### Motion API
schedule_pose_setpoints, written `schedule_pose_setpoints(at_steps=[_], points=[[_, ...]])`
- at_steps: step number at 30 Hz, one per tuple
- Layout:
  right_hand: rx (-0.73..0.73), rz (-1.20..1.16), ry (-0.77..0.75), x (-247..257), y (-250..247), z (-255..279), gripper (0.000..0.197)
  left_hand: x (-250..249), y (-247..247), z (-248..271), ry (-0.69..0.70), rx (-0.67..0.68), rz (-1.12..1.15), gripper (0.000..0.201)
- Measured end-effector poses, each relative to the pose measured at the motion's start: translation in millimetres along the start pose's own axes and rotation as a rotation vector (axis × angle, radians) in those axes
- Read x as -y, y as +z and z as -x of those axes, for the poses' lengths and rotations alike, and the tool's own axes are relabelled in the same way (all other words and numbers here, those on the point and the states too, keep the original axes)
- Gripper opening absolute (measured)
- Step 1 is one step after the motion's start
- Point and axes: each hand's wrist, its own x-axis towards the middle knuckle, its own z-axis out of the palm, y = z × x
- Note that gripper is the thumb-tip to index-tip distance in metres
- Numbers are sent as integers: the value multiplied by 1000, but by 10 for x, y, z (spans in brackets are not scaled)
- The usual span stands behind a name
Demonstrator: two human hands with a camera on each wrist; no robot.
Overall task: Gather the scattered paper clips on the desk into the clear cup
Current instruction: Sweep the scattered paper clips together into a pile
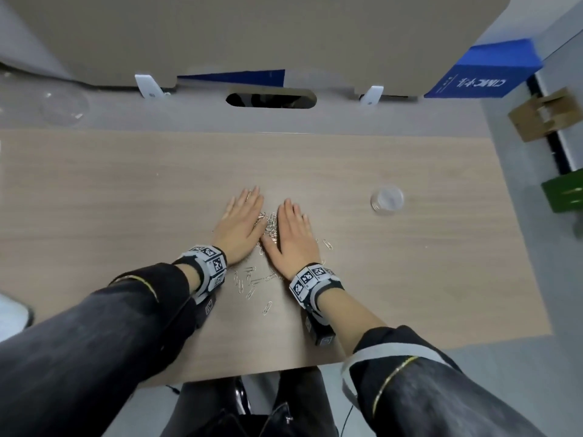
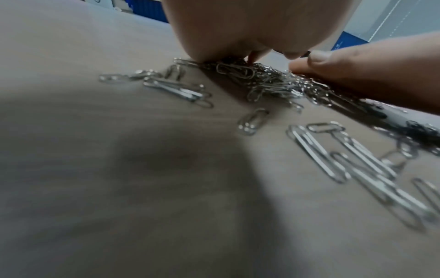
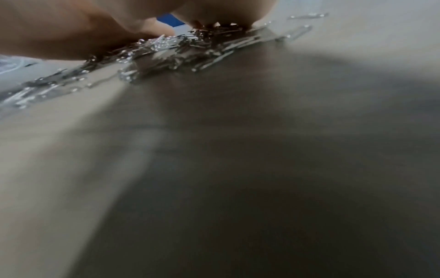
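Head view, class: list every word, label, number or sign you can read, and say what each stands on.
"CIMC" with further characters after it, seen upside down in white print on the blue box; the other characters are too blurred to read.
Black-and-white square code markers, not words, on the wrist bands of the left hand and right hand.
Nothing else carries readable text.

A tan partition panel (image 1: 252, 36) stands along the far edge of the desk, held by two white brackets (image 1: 146, 85) (one toward each end). An oval cable cutout (image 1: 271, 100) opens in the grey strip just in front of the panel. A blue box (image 1: 485, 72) with white lettering sits at the far right corner. A folded cardboard piece (image 1: 542, 113) lies further right, on the floor side. A green object (image 1: 563, 193) shows at the right edge (partly cut off).
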Motion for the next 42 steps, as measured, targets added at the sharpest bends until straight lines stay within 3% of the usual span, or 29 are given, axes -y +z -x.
schedule_pose_setpoints(at_steps=[4,7,9,14,17,20,22,24,26,28,33,35,39,42], points=[[-46,-47,-16,-122,-110,150,74,100,-51,273,28,-11,123,70],[-127,-100,226,-290,-168,333,75,237,-144,458,-190,-146,248,58],[-119,-88,333,-282,-140,406,77,242,-141,529,-300,-142,236,56],[-48,-174,214,140,-38,361,74,-147,-10,578,-242,-3,164,60],[-15,-244,130,272,-46,374,72,-253,-22,611,-243,29,244,60],[-177,-386,253,92,-178,434,63,-131,-143,749,-378,-150,358,48],[-364,-380,428,-123,-268,535,50,-13,-205,899,-554,-306,285,35],[-453,-361,600,-276,-328,640,35,50,-211,1027,-738,-346,219,27],[-384,-442,734,-307,-337,701,24,12,-189,1077,-827,-310,264,20],[-304,-525,747,-255,-312,711,21,-63,-118,1047,-785,-257,331,17],[-211,-584,530,71,-147,514,27,-308,-39,831,-489,-88,341,22],[-159,-669,469,129,-56,396,29,-378,-95,749,-432,-32,420,24],[-97,-882,499,52,-89,378,38,-249,-223,817,-474,17,611,30],[159,-809,362,31,-187,585,44,-210,-286,1043,-520,226,662,35]])
